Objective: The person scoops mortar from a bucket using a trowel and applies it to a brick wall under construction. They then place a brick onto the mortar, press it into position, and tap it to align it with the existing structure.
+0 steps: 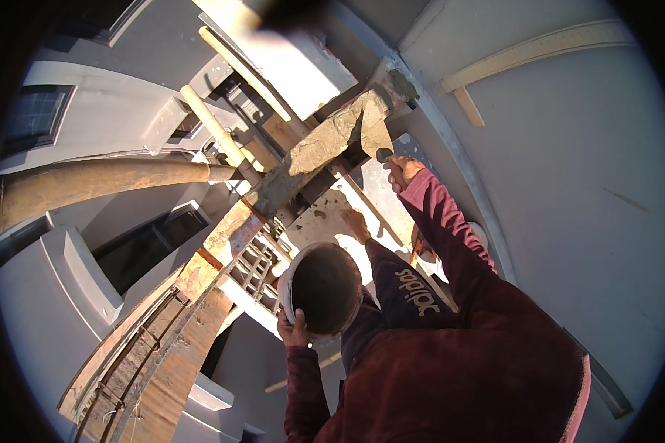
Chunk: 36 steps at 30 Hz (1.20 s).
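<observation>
My left hand [294, 329] grips a round bucket [284, 286] by its rim, thumb over the edge. The inside of the bucket is dark, and I cannot make out how full it is. Out ahead, my right hand [406, 171] is closed on the handle of a trowel [376, 136]. Its blade lies against the mortar [314, 153] spread along the top of a narrow wall. A lump of wet mortar [402, 85] sits at the wall's far end. Towards me, orange bricks [233, 227] show bare on the same wall.
Wooden formwork with rebar [192, 332] runs on at the lower left. Bamboo poles [214, 127] and a thick pole [111, 184] stand beyond the wall. My foot [356, 225] rests on a mortar-splashed board [325, 210]. A grey wall [569, 170] rises on the right.
</observation>
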{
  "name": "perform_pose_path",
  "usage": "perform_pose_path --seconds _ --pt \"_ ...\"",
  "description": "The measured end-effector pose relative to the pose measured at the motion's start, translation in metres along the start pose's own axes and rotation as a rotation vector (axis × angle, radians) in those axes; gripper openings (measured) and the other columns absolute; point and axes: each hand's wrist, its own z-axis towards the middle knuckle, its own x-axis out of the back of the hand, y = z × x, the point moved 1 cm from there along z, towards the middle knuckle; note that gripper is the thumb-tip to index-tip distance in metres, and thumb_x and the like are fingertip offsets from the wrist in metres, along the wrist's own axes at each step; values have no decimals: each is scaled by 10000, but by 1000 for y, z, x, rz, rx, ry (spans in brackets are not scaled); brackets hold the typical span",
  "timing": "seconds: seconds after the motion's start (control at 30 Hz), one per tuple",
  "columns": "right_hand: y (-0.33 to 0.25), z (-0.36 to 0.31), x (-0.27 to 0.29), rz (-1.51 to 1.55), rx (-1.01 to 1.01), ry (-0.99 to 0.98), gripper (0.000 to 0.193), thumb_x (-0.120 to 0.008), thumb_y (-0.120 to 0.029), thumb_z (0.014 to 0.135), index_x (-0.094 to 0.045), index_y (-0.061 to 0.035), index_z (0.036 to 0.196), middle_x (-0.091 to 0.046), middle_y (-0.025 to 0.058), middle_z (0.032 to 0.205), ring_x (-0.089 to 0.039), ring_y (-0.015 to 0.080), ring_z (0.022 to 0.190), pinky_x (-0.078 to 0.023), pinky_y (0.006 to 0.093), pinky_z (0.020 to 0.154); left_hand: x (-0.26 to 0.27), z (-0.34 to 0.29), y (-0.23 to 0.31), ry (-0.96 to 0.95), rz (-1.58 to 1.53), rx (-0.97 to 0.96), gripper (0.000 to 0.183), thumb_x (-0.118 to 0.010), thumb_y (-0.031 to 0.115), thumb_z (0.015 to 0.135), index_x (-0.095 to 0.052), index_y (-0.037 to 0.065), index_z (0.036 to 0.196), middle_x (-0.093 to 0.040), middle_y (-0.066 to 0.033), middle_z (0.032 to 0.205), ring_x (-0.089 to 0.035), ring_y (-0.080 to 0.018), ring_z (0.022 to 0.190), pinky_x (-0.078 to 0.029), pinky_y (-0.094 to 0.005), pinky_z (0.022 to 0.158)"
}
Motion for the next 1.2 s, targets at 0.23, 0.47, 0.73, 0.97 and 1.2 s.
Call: perform_pose_path --seconds 0.23,0.47,0.73,0.97,1.2 --pt "-6 11 0 -164 62 -9 321 -566 -315 936 -575 6 952 -530 100 630 -500 204 463 -409 355 384 -17 0 11 22 -23 -44 154 -684 190 920 -622 51 940 -590 36 813 -479 -45 698 -416 -229 638" --pt "-10 -5 -3 -136 59 -60 333 -507 -360 964 -573 -34 984 -529 79 601 -472 196 406 -395 345 388 -31 -6 31 19 -13 -24 184 -709 209 912 -603 60 892 -554 45 771 -470 -49 694 -403 -233 639" --pt "12 60 7 -534 240 -161 332 -556 -348 941 -594 -20 979 -526 94 599 -481 201 423 -398 350 386 -24 -2 21 57 6 -64 237 -719 254 910 -584 69 846 -561 45 748 -455 -45 658 -391 -231 607" --pt "19 -5 -38 -174 56 -78 326 -503 -345 969 -550 -37 872 -501 71 562 -437 189 368 -357 331 370 -22 -6 20 63 -5 -79 237 -723 256 906 -633 39 941 -604 25 795 -487 -52 686 -417 -236 635" --pt "50 -1 -25 -892 546 -105 289 -465 -283 966 -553 -18 889 -556 137 630 -562 282 516 -469 419 522 -23 -16 27 53 9 -12 178 -713 196 903 -651 38 956 -594 46 799 -496 -41 694 -420 -220 633"
